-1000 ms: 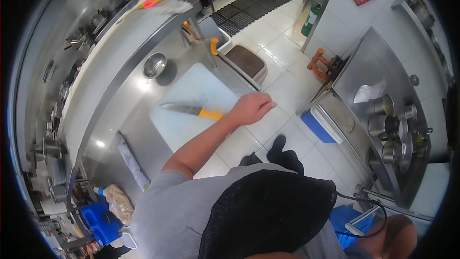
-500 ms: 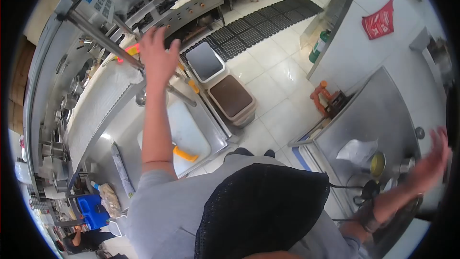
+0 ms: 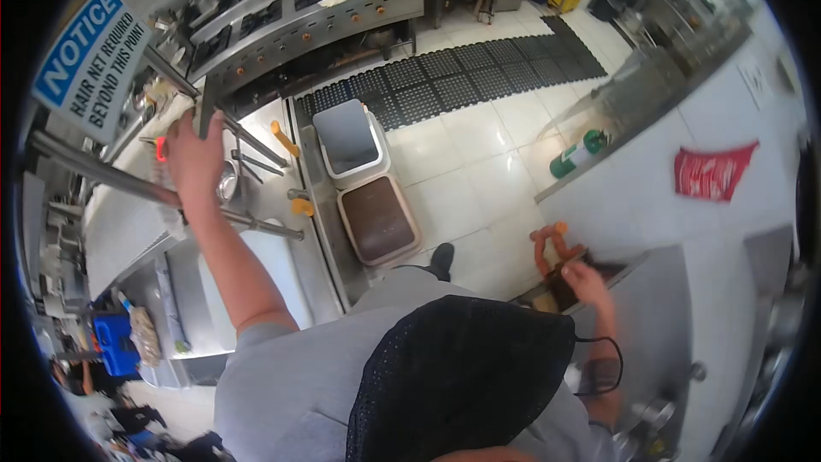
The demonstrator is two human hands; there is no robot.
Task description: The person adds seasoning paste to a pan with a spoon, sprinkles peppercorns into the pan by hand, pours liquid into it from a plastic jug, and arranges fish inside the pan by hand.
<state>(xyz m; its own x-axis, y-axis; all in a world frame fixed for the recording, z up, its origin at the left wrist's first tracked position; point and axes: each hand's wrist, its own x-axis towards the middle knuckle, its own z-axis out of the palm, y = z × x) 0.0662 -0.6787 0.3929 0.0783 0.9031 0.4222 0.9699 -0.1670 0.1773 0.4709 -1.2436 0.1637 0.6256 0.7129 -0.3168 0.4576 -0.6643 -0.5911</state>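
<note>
My left hand (image 3: pixel 193 164) reaches over the steel shelf beside a metal post. Its fingers are curled at a dark, flat thing (image 3: pixel 206 109) that I cannot make out. A red-orange item (image 3: pixel 161 149) lies against the hand's left side. Below the forearm is a pale cutting board (image 3: pixel 286 258), partly covered by the arm. Two yellow-orange handles (image 3: pixel 285 139) (image 3: pixel 302 206) stick out near the counter edge. On the other side, my right hand (image 3: pixel 587 283) has its fingers drawn together just beside an orange-brown looped object (image 3: pixel 554 246); whatever it grips is too small to tell.
Two bins, one grey (image 3: pixel 349 139) and one brown (image 3: pixel 379 221), stand beside the counter. A stove (image 3: pixel 308 30) and black floor mat (image 3: pixel 462 75) lie beyond. A green cylinder (image 3: pixel 580 154) stands by the right wall. Another person (image 3: pixel 81 376) shows at lower left.
The view has swung toward the stove. My left hand has gone from above the board to the shelf, its spread fingers now curled. My right hand has come in beside the orange-brown object.
</note>
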